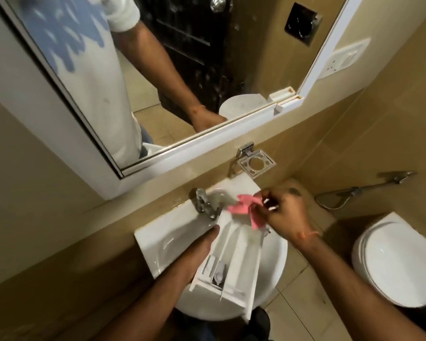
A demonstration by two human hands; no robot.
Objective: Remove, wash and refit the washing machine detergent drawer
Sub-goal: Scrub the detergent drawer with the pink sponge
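Your white plastic detergent drawer [234, 254] is out, lying over the white ceramic basin [158, 242]. Left hand [202, 244] holds its nine-o'clock side; right hand [283, 212] pinches a pink cloth [241, 205] at twelve. Washing underway; refitting remains.

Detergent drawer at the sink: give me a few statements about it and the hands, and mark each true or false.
1. The detergent drawer is held over the white basin. True.
2. The right hand pinches a pink cloth. True.
3. The left hand is turning the tap. False: it holds the drawer's left side.
4. The toilet lid is up. False: it is closed.
5. The pink cloth lies on the floor. False: it is at the drawer's far end.
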